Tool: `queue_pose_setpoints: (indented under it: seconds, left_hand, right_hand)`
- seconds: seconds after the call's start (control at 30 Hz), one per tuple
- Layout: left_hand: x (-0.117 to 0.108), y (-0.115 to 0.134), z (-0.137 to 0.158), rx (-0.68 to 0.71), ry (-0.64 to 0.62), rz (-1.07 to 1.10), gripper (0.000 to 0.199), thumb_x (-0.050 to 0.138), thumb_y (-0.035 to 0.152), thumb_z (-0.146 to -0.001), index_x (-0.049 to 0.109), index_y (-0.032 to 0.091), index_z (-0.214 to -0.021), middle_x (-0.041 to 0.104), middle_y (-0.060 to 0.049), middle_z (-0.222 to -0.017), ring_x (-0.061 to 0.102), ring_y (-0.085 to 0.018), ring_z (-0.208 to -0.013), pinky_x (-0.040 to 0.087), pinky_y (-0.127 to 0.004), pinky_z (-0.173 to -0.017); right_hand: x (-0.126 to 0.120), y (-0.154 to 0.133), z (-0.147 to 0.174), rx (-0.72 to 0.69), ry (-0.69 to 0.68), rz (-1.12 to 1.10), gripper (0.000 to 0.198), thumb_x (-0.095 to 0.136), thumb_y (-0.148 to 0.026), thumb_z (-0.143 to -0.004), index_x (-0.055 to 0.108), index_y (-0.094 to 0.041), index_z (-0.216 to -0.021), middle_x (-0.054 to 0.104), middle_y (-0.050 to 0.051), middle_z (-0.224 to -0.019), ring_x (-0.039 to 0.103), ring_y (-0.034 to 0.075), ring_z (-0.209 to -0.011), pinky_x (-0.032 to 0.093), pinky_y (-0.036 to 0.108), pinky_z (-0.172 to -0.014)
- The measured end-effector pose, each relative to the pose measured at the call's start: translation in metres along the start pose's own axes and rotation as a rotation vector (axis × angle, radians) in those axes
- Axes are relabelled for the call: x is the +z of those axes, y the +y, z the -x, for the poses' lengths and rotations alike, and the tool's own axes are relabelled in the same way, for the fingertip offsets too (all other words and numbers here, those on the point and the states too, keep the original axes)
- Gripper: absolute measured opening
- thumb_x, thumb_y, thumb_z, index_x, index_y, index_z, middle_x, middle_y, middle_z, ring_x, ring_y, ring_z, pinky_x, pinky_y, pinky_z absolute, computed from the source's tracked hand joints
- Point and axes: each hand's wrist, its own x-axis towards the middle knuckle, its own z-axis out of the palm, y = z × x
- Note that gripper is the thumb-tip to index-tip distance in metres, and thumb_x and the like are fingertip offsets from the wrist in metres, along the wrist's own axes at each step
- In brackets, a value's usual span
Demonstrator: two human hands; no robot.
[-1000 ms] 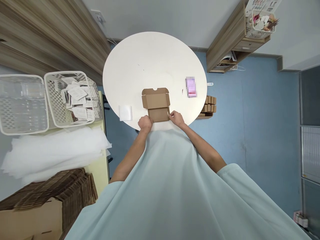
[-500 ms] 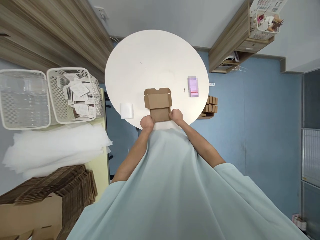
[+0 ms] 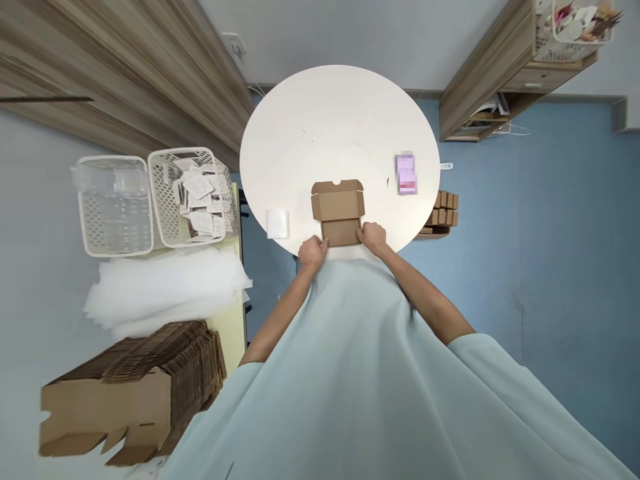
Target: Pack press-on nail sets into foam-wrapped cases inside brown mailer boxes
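Observation:
A small brown cardboard box (image 3: 342, 231) lies at the near edge of the round white table (image 3: 330, 120), its lid folded back away from me and its inside bare. My left hand (image 3: 313, 251) is closed on the box's near left corner, thumb along the side wall. At the right side wall, my right hand (image 3: 373, 237) grips the box with curled fingers. Left of the box sits a folded white sheet or pad (image 3: 278, 224). A pink pack, blurred out (image 3: 406, 173), rests toward the table's right edge.
On a side table at left stand a basket of white packets (image 3: 196, 200), a basket of clear plastic containers (image 3: 116, 207), white foam sheets (image 3: 165, 287) and a stack of flattened cardboard boxes (image 3: 150, 387). Folded small boxes (image 3: 443, 210) are beyond the table's right edge.
The whole view has shifted, so the table and side table appear farther right. Both hands keep hold of the box, whose shape looks nearly the same.

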Motion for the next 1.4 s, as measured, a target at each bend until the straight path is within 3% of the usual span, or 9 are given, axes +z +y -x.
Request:
queue_pose_setpoints:
  seconds: [0.13, 0.27, 0.43, 0.63, 0.77, 1.0, 1.13, 1.23, 1.4]
  left_hand:
    - [-0.019, -0.031, -0.010, -0.041, 0.193, 0.104, 0.039, 0.049, 0.055, -0.108, 0.069, 0.023, -0.118, 0.075, -0.012, -0.129, 0.070, -0.029, -0.121, 0.052, -0.037, -0.101]
    - [-0.055, -0.068, -0.040, -0.133, 0.382, 0.094, 0.040, 0.060, 0.044, -0.103, 0.061, 0.018, -0.133, 0.067, -0.017, -0.143, 0.063, -0.030, -0.135, 0.049, -0.038, -0.111]
    - [-0.081, -0.093, -0.072, -0.213, 0.300, 0.072, 0.055, 0.080, 0.046, -0.090, 0.059, 0.014, -0.130, 0.070, -0.023, -0.135, 0.060, -0.039, -0.137, 0.048, -0.047, -0.114]
    - [-0.080, -0.085, -0.074, -0.274, 0.337, 0.095, 0.063, 0.089, 0.046, -0.082, 0.055, 0.017, -0.127, 0.068, -0.023, -0.135, 0.064, -0.042, -0.132, 0.052, -0.050, -0.109]
    - [-0.073, -0.069, -0.065, -0.251, 0.373, 0.118, 0.063, 0.085, 0.039, -0.086, 0.050, 0.017, -0.133, 0.058, -0.024, -0.143, 0.071, -0.040, -0.120, 0.057, -0.049, -0.099]
    - [-0.068, -0.063, -0.040, -0.058, 0.352, 0.130, 0.041, 0.067, 0.018, -0.093, 0.050, 0.025, -0.129, 0.060, -0.012, -0.137, 0.068, -0.027, -0.123, 0.053, -0.041, -0.107]
    - [-0.066, -0.064, -0.010, 0.056, 0.303, 0.203, 0.034, 0.064, 0.024, -0.094, 0.050, 0.027, -0.125, 0.066, -0.006, -0.135, 0.067, -0.022, -0.122, 0.052, -0.032, -0.105]
    - [-0.063, -0.059, 0.015, 0.161, 0.230, 0.323, 0.031, 0.063, 0.027, -0.093, 0.051, 0.026, -0.122, 0.068, -0.005, -0.137, 0.070, -0.020, -0.114, 0.054, -0.029, -0.098]
    - [-0.058, -0.041, 0.037, 0.269, 0.104, 0.453, 0.032, 0.063, 0.029, -0.088, 0.059, 0.026, -0.120, 0.072, -0.004, -0.130, 0.071, -0.022, -0.107, 0.056, -0.032, -0.093]
  right_hand:
    - [-0.002, 0.012, 0.008, 0.054, 0.039, -0.046, 0.045, 0.053, -0.056, -0.110, 0.078, -0.019, -0.101, 0.080, 0.021, -0.102, 0.075, 0.036, -0.103, 0.054, 0.042, -0.086]
    - [-0.006, 0.022, 0.020, 0.126, 0.072, -0.125, 0.040, 0.056, -0.055, -0.109, 0.076, -0.023, -0.094, 0.081, 0.014, -0.097, 0.076, 0.032, -0.098, 0.052, 0.037, -0.081]
    - [-0.008, 0.028, 0.038, 0.175, 0.079, -0.231, 0.034, 0.059, -0.051, -0.107, 0.074, -0.024, -0.093, 0.082, 0.010, -0.097, 0.075, 0.029, -0.094, 0.049, 0.034, -0.074]
    - [-0.008, 0.030, 0.049, 0.186, 0.096, -0.278, 0.034, 0.059, -0.050, -0.107, 0.074, -0.025, -0.091, 0.081, 0.009, -0.095, 0.075, 0.028, -0.092, 0.049, 0.033, -0.073]
    - [-0.009, 0.031, 0.048, 0.166, 0.091, -0.285, 0.033, 0.060, -0.050, -0.107, 0.074, -0.025, -0.090, 0.081, 0.008, -0.095, 0.075, 0.028, -0.092, 0.049, 0.033, -0.073]
    - [-0.021, 0.023, 0.045, 0.068, 0.089, -0.292, 0.032, 0.057, -0.046, -0.108, 0.075, -0.025, -0.093, 0.082, 0.008, -0.096, 0.075, 0.025, -0.090, 0.048, 0.032, -0.073]
    - [-0.031, 0.012, 0.045, -0.060, 0.093, -0.357, 0.025, 0.061, -0.040, -0.107, 0.076, -0.024, -0.095, 0.083, 0.005, -0.101, 0.075, 0.024, -0.091, 0.051, 0.032, -0.077]
    - [-0.037, 0.000, 0.045, -0.193, 0.092, -0.480, 0.017, 0.070, -0.036, -0.101, 0.079, -0.024, -0.110, 0.083, 0.005, -0.107, 0.077, 0.023, -0.099, 0.056, 0.033, -0.088]
    - [-0.035, -0.020, 0.040, -0.362, -0.001, -0.674, 0.056, 0.086, -0.036, -0.089, 0.071, -0.026, -0.142, 0.075, 0.010, -0.140, 0.072, 0.029, -0.127, 0.058, 0.041, -0.105]
